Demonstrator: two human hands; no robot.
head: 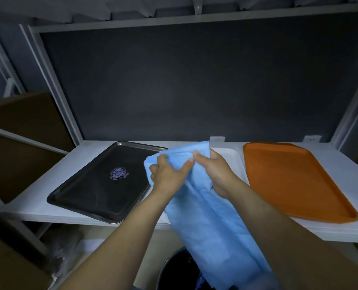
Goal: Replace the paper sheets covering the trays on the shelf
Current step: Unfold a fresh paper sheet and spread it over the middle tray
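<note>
Both hands, left (pixel 167 174) and right (pixel 216 172), grip the bunched blue paper sheet (pixel 211 222) between them, above the white tray (pixel 230 155)

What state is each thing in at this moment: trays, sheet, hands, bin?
Metal tray: bare, flat on the shelf.
Orange tray: bare, flat on the shelf.
Blue sheet: bunched, lifted, hanging down past the shelf edge.
White tray: mostly hidden behind the sheet.
Left hand: grips the sheet.
Right hand: grips the sheet.
Bin: open, under the shelf.
</note>
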